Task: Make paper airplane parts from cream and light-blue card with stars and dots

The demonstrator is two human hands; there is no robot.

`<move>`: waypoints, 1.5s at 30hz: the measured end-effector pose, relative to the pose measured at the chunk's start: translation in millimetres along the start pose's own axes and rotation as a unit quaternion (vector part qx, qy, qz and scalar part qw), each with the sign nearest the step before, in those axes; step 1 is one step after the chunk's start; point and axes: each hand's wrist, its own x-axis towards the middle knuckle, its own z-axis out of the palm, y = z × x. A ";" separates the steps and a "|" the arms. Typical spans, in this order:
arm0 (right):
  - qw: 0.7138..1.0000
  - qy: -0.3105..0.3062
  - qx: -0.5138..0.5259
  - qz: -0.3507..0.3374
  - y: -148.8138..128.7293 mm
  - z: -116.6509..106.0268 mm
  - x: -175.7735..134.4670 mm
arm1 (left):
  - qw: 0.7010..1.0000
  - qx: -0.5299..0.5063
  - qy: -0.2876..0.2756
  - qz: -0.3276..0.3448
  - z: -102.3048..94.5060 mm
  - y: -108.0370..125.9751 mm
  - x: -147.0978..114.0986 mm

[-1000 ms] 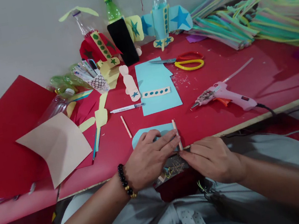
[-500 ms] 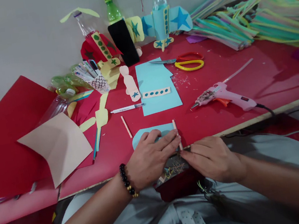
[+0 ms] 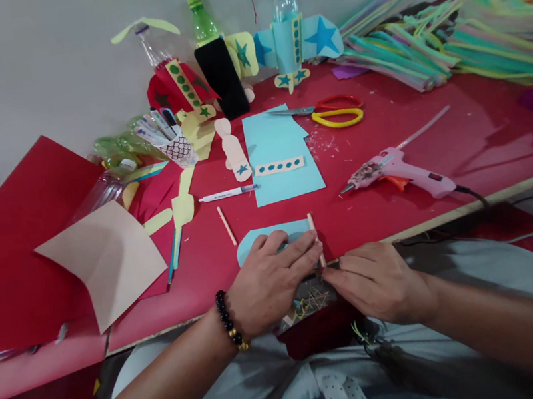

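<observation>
At the front edge of the red table, a light blue paper piece (image 3: 296,227) with a rounded left end lies partly hidden under my left hand (image 3: 271,276). That hand lies flat with its fingers stretched out, the tips pressing on a thin pale pink paper stick (image 3: 311,221) along the paper's right edge. My right hand (image 3: 383,282) is closed, its thumb and forefinger pinched at the stick's lower end. A second pale pink paper stick (image 3: 227,226) lies to the left. Beyond it are a white pen (image 3: 228,193) and a blue sheet (image 3: 289,184) bearing a dotted strip (image 3: 279,166).
A pink glue gun (image 3: 398,172) and scissors (image 3: 334,114) lie to the right. Bottle planes (image 3: 289,41), a black phone (image 3: 222,78) and a pen cup (image 3: 177,148) stand behind. Beige paper (image 3: 108,258) lies left; pipe cleaners (image 3: 400,57) are heaped at the back right.
The view has shifted very slightly. Both hands, the blue paper and the paper stick keep the same positions relative to each other.
</observation>
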 end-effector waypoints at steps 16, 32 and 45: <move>1.000 -0.020 -0.008 -0.002 3.3 -3.9 4.4 | 1.000 -0.020 0.008 0.001 3.1 -2.0 0.6; 0.999 -0.014 0.043 0.017 4.6 -3.4 5.4 | 0.997 -0.060 0.029 0.026 8.0 -8.9 4.8; 0.992 0.013 0.116 0.045 19.7 -10.2 -2.9 | 0.997 -0.074 0.034 0.007 4.9 -7.8 4.6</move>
